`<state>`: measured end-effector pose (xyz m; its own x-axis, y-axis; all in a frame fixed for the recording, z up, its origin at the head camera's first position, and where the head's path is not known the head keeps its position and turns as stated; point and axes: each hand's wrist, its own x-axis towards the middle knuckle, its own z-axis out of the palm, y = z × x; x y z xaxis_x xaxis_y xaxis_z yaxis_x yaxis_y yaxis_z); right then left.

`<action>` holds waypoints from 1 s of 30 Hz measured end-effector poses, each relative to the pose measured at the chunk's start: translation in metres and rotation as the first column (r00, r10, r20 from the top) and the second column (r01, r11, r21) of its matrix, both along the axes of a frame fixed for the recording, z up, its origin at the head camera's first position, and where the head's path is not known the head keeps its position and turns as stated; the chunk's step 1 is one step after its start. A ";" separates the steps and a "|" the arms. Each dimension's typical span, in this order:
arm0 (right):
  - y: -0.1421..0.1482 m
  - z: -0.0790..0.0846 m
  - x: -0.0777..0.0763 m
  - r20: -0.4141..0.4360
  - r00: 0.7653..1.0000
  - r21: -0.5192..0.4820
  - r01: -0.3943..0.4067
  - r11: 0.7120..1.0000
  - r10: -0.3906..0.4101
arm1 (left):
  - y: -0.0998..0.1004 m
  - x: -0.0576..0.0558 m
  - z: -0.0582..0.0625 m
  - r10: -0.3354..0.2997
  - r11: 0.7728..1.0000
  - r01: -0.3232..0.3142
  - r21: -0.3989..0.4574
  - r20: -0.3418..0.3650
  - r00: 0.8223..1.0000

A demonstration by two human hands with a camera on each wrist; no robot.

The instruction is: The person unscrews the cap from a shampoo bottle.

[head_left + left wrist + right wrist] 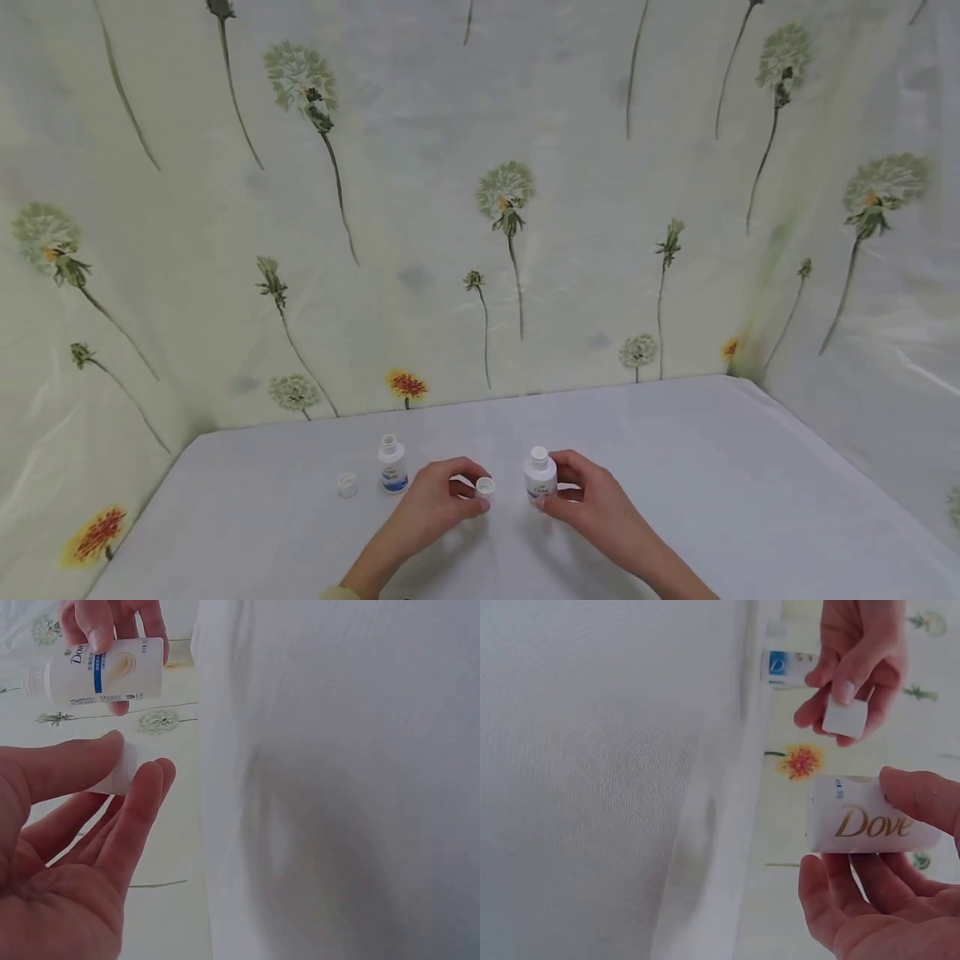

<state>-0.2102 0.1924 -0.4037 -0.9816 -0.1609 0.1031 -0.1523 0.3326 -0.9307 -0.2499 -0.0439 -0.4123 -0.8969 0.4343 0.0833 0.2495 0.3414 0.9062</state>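
My left hand [431,498] pinches a small white bottle cap [485,488] between thumb and fingertips, its hollow side facing up. To the right, a white Dove bottle [540,479] is held upright by my right hand [602,507], thumb on one side and fingers on the other. Its mouth is uncovered. A short gap separates cap and bottle. In the left wrist view the cap [118,776] is partly behind the thumb and fingers. Large gold "Dove" lettering shows on the bottle [862,817] in the right wrist view.
Left of my left hand stands a second white bottle [392,467] with a blue-marked label and no cap on it. Another white cap [347,485] lies beside it on the white-covered table [247,517]. A dandelion-patterned sheet [420,208] rises behind and at both sides.
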 end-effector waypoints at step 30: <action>0.035 -0.008 -0.024 -0.094 0.990 0.099 0.113 0.989 -0.104 | 0.039 -0.021 -0.012 -0.035 0.996 0.031 -0.079 -0.044 0.998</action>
